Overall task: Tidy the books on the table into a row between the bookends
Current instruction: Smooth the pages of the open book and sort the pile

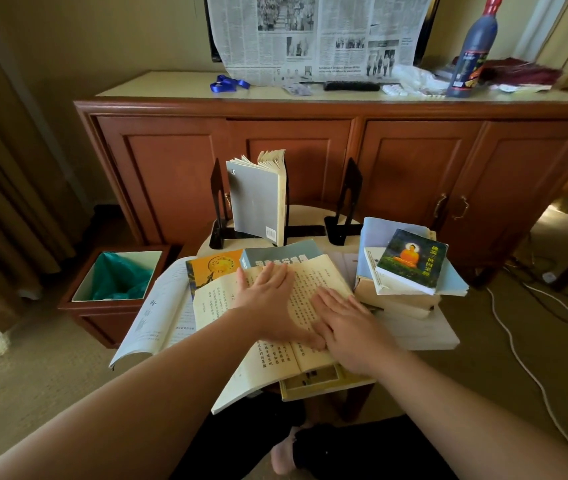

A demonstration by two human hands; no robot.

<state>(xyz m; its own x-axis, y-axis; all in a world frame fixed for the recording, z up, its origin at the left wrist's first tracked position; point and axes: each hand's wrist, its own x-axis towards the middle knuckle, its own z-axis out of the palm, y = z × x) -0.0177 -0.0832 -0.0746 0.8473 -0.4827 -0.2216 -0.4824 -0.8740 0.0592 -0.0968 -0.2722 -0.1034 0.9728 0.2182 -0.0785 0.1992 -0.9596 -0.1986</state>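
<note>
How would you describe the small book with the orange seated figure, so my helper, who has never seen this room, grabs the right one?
Find the wooden cabinet; the small table with black bookends stands before it. On the table's right side is a pile of pale books. The small book lies on top, the only one with a dark green cover and an orange seated figure.

The open book (296, 306) shows matt cream paper pages, the bookends (346, 202) look like smooth black metal, the cabinet (414, 161) is polished reddish wood, and the bottle (471, 53) is glossy dark plastic.
</note>
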